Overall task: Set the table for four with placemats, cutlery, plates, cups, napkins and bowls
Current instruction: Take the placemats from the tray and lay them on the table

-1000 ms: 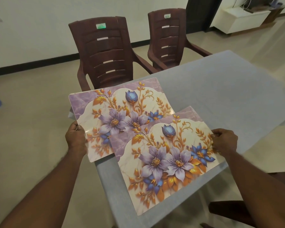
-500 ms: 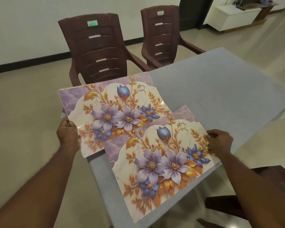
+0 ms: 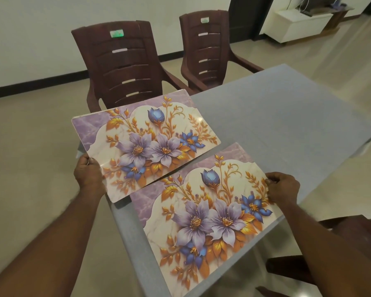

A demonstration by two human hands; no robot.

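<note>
Two floral placemats with purple and blue flowers and gold leaves lie over the near end of the grey table (image 3: 287, 116). My left hand (image 3: 88, 174) grips the left edge of the far placemat (image 3: 146, 142), which hangs past the table's left edge. My right hand (image 3: 284, 186) pinches the right edge of the near placemat (image 3: 206, 217), which lies along the table's near edge. The two mats barely meet at their facing edges.
Two dark brown plastic chairs (image 3: 124, 63) (image 3: 206, 46) stand at the table's left side. Another brown chair (image 3: 330, 254) is at the lower right. A white cabinet (image 3: 298, 24) sits at the back right. Beige tiled floor surrounds the table.
The two mats have been drawn apart: the far one slid away to the upper left with my left hand, so it no longer overlaps the near one. The view has shifted slightly.
</note>
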